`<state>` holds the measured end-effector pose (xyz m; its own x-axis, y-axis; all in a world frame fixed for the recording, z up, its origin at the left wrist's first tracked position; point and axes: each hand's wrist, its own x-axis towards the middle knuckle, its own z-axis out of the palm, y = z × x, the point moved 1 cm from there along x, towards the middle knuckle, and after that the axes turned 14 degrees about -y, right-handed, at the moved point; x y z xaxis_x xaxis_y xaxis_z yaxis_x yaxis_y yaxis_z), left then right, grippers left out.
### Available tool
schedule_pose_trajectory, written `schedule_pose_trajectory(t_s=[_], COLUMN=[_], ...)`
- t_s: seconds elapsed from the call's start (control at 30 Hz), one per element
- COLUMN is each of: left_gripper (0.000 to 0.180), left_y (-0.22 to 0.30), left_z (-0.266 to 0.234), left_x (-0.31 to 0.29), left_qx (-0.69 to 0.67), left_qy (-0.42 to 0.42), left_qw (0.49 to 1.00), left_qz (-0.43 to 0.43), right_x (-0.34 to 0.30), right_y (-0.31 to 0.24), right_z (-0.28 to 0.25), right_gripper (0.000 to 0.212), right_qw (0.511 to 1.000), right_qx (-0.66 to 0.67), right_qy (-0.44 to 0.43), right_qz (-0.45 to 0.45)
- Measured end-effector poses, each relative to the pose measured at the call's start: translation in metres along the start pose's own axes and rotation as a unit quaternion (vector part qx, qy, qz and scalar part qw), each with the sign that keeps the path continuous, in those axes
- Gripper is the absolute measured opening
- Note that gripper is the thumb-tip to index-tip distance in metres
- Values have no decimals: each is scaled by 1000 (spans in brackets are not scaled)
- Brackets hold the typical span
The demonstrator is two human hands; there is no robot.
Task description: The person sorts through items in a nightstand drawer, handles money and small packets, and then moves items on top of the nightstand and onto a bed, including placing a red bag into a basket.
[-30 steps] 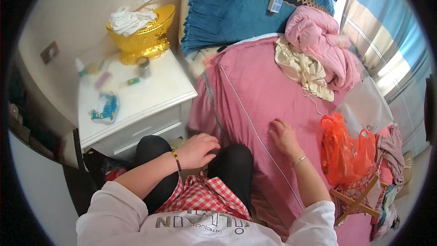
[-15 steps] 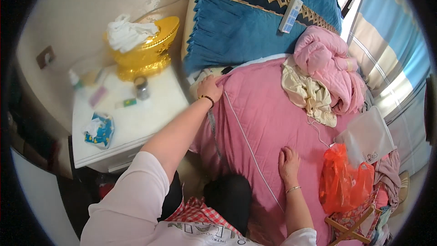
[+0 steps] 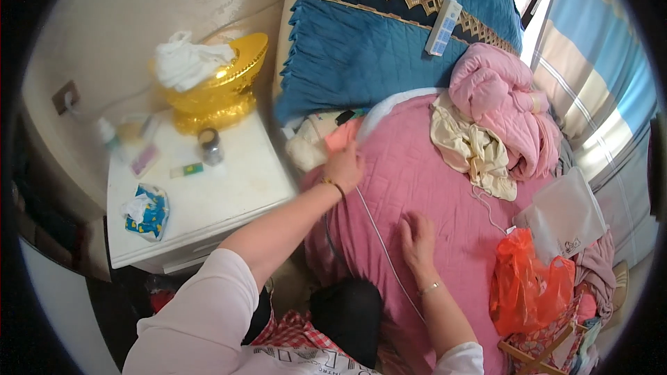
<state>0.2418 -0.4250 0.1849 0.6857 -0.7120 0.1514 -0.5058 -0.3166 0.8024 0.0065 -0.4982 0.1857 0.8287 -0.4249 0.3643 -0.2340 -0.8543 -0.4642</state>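
Note:
A pink quilted bed cover spreads over the bed. My left hand reaches forward to its top left corner and closes on the edge of the cover, by a cream cloth. My right hand lies flat, fingers apart, on the middle of the cover. A thin white cable runs across the cover between the two hands.
A white bedside table at left carries a gold bowl with white cloth, a small jar and a tissue pack. Blue quilted headboard with a power strip. Pink and cream clothes, an orange plastic bag.
My left hand rose from my lap and reached forward to the top left corner of the pink cover. My right hand stayed flat on the cover. The view tilted forward.

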Motion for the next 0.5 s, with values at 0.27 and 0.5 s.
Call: schedule_pose_trajectory(t_s=[0.27, 0.5], left_gripper=[25, 23], left_y=[21, -6], left_z=[25, -13], left_x=[-48, -3], left_qx=[117, 104], left_qy=[-5, 175], left_qw=[961, 969], left_qz=[251, 143], right_x=[146, 147], right_y=[-17, -11], right_z=[47, 59], right_gripper=[58, 40], right_qw=[975, 977], right_qx=[117, 34], right_qy=[-13, -41], right_qz=[188, 205])
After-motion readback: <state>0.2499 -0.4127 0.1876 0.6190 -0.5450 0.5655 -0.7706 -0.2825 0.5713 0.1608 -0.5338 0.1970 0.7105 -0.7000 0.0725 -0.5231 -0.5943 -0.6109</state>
